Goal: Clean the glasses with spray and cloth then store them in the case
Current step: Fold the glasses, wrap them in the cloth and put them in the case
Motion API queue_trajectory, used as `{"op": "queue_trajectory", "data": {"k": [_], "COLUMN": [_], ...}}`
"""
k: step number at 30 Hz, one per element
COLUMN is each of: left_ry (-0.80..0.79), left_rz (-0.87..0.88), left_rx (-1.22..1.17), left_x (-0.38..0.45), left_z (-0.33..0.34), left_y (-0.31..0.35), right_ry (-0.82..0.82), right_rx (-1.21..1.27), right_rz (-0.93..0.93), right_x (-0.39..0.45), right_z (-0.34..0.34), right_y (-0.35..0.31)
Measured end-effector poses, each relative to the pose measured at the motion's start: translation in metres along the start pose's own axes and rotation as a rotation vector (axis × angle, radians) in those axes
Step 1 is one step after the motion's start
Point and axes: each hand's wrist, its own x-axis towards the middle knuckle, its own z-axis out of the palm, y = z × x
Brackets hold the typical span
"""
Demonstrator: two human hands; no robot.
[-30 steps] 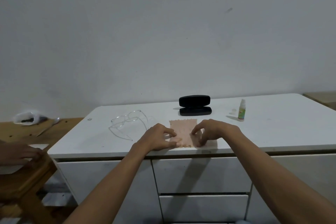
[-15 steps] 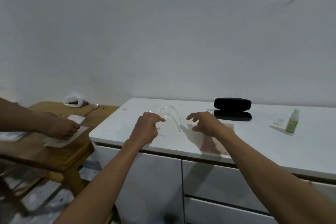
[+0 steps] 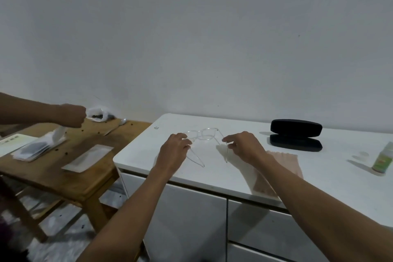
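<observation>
White counter (image 3: 319, 176) holds open, empty case (image 3: 296, 135); both hands grip glasses (image 3: 203, 134).

Plain pale grey wall (image 3: 191, 38) across the whole back, bare but for a few small dark specks. In front, white cabinet (image 3: 212, 176) with a smooth top and flat drawer fronts (image 3: 265, 225) split by dark seams. To its left, lower wooden table (image 3: 70, 178), touching or just beside the cabinet, top dotted with dark spots, legs angled down to a blurred mottled grey floor (image 3: 57, 240). Soft, even, dim light; faint shadows.
</observation>
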Motion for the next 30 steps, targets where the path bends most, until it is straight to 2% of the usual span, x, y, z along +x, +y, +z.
{"op": "queue_trajectory", "data": {"k": [7,12,15,19,25,30], "left_ry": [0.192,0.239,0.155,0.039,-0.085,-0.141], "left_rz": [-0.116,-0.203,-0.261,-0.218,-0.125,-0.108], "left_rx": [-0.138,-0.229,-0.410,-0.532,-0.584,-0.577], "left_x": [0.013,0.036,0.052,0.063,0.059,0.049], "left_z": [-0.005,-0.005,0.001,0.017,0.037,0.044], "left_y": [0.005,0.024,0.050,0.093,0.144,0.161], "right_ry": [0.244,0.346,0.404,0.440,0.478,0.468], "right_rx": [0.152,0.348,0.346,0.296,0.185,0.144], "right_rz": [-0.051,0.038,0.084,0.157,0.239,0.254], "right_x": [0.006,-0.001,-0.017,-0.050,-0.098,-0.119], "right_z": [0.002,-0.029,-0.054,-0.083,-0.113,-0.120], "right_y": [0.000,0.003,0.017,0.045,0.078,0.087]}}
